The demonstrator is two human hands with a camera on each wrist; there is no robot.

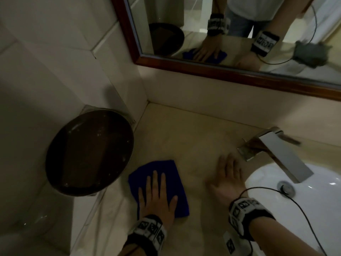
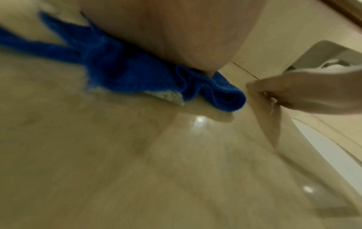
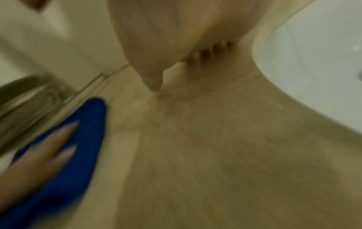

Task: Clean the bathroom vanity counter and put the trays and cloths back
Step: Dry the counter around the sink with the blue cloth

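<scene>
A folded blue cloth (image 1: pixel 166 174) (image 2: pixel 125 68) (image 3: pixel 78 133) lies on the beige counter (image 1: pixel 184 137) near its left end. My left hand (image 1: pixel 156 196) presses flat on the cloth with its fingers straight and spread. My right hand (image 1: pixel 227 178) rests flat on the bare counter between the cloth and the sink, fingers straight, holding nothing. In the right wrist view my right hand's thumb (image 3: pixel 152 74) touches the counter (image 3: pixel 195 155). The left wrist view shows my right hand (image 2: pixel 305 91) beyond the cloth's rolled edge.
A dark round tray (image 1: pixel 88 152) leans upright against the tiled wall at the counter's left end. A chrome faucet (image 1: pixel 276 152) overhangs the white sink (image 1: pixel 313 200) on the right. A wood-framed mirror (image 1: pixel 221 71) hangs behind; it reflects a grey cloth (image 1: pixel 310 52).
</scene>
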